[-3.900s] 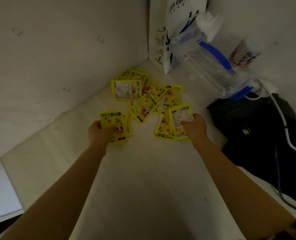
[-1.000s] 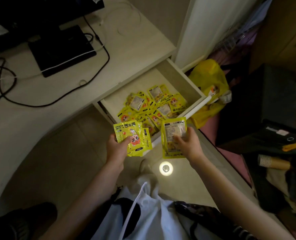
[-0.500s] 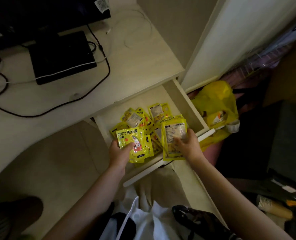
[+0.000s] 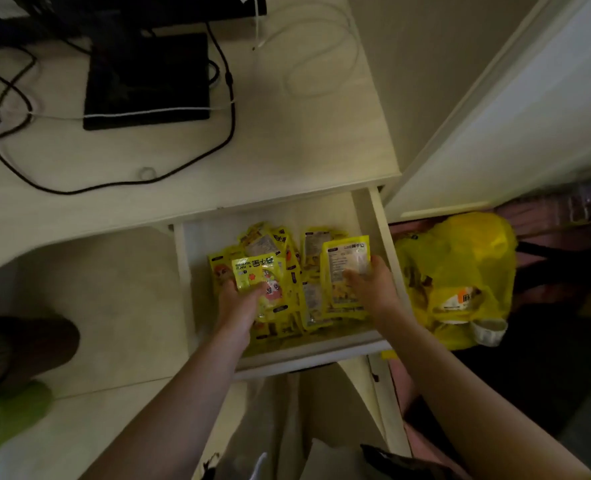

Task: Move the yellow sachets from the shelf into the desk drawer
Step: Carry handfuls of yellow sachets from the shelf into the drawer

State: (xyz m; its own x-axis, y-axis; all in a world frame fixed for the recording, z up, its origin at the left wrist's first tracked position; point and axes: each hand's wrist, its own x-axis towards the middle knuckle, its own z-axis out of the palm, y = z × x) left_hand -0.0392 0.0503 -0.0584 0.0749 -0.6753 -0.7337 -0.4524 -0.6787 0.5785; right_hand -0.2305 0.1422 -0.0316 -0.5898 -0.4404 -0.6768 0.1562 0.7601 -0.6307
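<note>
Both hands were over the open drawer [image 4: 378, 216], left hand [image 4: 238, 303] and right hand [image 4: 373, 285] each gripping yellow sachets [image 4: 346, 271] above the pile inside (release remained; shelf unseen).

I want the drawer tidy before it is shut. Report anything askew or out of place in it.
The yellow sachets in the desk drawer lie in a loose, overlapping heap, tilted every way, not stacked. Both hands, left and right, hold further sachets above it. Nothing looks spilled or torn.
</note>
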